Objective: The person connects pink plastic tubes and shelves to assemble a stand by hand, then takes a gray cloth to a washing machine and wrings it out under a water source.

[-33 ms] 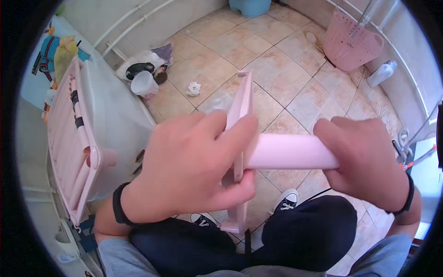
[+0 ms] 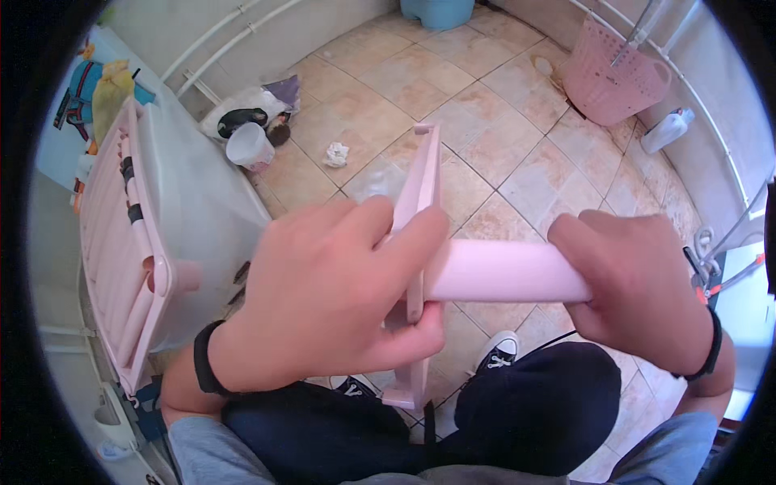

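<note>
In front of me, above my knees, my left hand (image 2: pixel 331 283) is closed around the middle of a long, narrow pink plastic frame piece (image 2: pixel 427 166), which stands on edge, its far and near ends sticking out past my fingers. A wide pink plastic tube (image 2: pixel 501 272) meets the right face of that piece about halfway along. Around the tube's right end my right hand (image 2: pixel 634 283) is closed, fingers wrapped over the top. The tube lies nearly level between the two hands. Whether its left end is seated in the frame piece or only pressed against it, I cannot tell.
At my left, a pink frame with several pink tubes (image 2: pixel 113 267) leans beside translucent plastic sheeting (image 2: pixel 202 194). A white tub (image 2: pixel 251 147) and crumpled paper (image 2: pixel 335 154) lie on the tiles. Farther off are a pink basket (image 2: pixel 610 81), a white bottle (image 2: pixel 668 129) and a blue container (image 2: pixel 437 12).
</note>
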The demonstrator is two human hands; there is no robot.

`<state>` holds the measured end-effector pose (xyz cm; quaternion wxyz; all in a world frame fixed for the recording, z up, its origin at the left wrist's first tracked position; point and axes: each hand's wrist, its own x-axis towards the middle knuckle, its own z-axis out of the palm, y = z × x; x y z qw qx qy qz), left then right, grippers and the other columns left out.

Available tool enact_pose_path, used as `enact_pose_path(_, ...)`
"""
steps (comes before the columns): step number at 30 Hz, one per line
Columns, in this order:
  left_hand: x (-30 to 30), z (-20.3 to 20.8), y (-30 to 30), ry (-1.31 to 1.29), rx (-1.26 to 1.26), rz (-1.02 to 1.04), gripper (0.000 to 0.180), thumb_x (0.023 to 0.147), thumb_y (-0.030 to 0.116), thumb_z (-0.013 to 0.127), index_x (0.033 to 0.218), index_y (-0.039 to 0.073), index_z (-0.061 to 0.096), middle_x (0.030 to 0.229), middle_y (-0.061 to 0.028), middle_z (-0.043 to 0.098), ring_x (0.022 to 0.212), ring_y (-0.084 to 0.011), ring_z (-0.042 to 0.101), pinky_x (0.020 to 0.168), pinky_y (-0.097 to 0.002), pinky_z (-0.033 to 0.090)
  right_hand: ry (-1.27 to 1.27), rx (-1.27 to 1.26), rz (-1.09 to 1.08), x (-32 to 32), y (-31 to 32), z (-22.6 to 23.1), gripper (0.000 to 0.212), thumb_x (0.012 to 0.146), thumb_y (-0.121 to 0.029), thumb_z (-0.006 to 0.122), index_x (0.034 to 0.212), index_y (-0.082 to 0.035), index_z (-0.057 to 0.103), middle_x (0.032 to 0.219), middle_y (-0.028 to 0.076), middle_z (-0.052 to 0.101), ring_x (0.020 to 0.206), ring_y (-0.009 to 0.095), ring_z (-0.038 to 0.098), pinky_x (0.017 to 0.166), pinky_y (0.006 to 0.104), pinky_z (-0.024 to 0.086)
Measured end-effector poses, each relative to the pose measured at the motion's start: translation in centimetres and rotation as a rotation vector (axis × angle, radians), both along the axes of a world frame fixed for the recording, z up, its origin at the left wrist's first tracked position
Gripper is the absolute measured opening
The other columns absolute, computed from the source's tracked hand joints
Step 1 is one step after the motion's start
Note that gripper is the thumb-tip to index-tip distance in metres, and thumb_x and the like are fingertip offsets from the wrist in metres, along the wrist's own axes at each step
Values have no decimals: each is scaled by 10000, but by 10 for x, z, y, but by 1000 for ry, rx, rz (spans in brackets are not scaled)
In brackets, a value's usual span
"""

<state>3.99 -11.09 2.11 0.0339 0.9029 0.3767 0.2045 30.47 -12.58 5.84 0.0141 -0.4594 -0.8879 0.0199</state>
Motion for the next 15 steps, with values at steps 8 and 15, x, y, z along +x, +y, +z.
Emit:
enact_pose_path(8, -2, -2, -10, 54, 75, -51, 531, 553, 355, 756, 1032, 129, 714, 708, -34, 440, 567, -211, 501, 504, -355, 372, 49, -3, 39, 5, -22, -16, 285, 644, -100, 712, 869, -103, 537, 685, 65, 473, 531, 259, 555, 466, 403, 420)
enact_pose_path(15, -2, -11, -18, 16, 82, -84, 538, 581, 404, 743, 1055, 151, 717, 714, -19, 428, 568, -194, 484, 510, -338, 350, -1, -10, 24, 8, -41, -24, 340, 568, -109, 720, 864, -91, 554, 714, 71, 471, 569, 253, 554, 495, 384, 419)
